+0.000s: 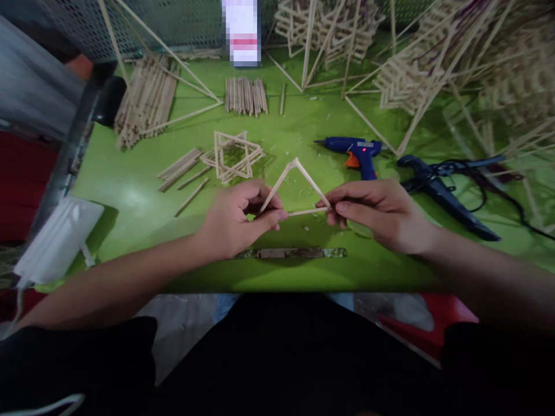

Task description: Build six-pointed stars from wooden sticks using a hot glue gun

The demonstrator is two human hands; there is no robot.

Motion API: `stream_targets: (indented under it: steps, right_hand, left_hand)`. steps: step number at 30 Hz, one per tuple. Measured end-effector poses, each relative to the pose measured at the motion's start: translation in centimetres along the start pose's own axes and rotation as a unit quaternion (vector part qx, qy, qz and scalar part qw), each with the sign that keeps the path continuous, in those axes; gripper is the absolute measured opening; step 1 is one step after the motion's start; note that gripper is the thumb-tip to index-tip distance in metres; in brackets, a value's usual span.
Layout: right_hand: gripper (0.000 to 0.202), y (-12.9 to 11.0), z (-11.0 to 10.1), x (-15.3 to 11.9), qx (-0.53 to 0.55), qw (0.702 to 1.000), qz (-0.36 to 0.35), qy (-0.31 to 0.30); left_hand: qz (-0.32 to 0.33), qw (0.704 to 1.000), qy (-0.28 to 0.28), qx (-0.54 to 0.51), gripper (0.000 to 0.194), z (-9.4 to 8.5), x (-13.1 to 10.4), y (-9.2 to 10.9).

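Observation:
Between my two hands is a small triangle of wooden sticks (pixel 313 184), its top corner pointing away from me. My left hand (pixel 249 216) pinches its lower left corner, and the fingers hide the stick ends there. At the lower right corner, my right hand (pixel 375 211) grips the joint between thumb and fingers. Just beyond my left hand lies a six-pointed star frame (pixel 234 156) of similar sticks. Loose sticks (pixel 180 164) lie to the left of the star. A blue glue gun (pixel 353 147) with an orange trigger and a lit red light rests beyond my right hand.
A thick stick bundle (pixel 145 95) and a shorter row of sticks (pixel 245 96) lie at the back. Large stick frames (pixel 407 75) crowd the back right. A dark curved tool (pixel 453 199) with a cable lies right; a white power strip (pixel 60 240) sits left.

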State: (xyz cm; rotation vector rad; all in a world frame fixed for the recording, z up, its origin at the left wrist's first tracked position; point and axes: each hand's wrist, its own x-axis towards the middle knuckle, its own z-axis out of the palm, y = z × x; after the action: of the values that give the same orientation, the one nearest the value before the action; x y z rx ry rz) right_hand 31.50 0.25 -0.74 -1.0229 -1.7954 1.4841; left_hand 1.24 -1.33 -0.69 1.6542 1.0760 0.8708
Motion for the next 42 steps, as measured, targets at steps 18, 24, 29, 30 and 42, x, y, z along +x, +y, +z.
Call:
stream_targets:
  steps: [18,24,29,30,42]
  right_hand:
    - [0.014,0.0,0.6,0.0,-0.058,0.998,-0.023,0.025]
    - [0.011,-0.5,0.8,-0.2,-0.098,0.994,-0.051,0.024]
    - [0.013,-0.1,1.1,-0.3,-0.169,0.978,-0.113,0.056]
    - [0.015,0.0,1.1,-0.3,-0.179,0.974,-0.125,0.062]
    - [0.017,0.4,1.1,-0.4,-0.190,0.972,-0.096,0.102]
  left_hand:
    - [-0.007,1.000,0.017,0.024,0.013,0.1,-0.1,0.1]
    - [0.001,0.999,0.021,0.040,0.013,0.0,-0.2,0.0]
    - [0.009,0.999,0.019,0.041,0.013,0.1,-0.1,0.0]
    - [0.014,0.999,0.019,0.037,0.013,0.1,-0.1,0.0]
    - [0.037,0.987,-0.055,-0.147,0.054,-0.7,-0.1,-1.8]
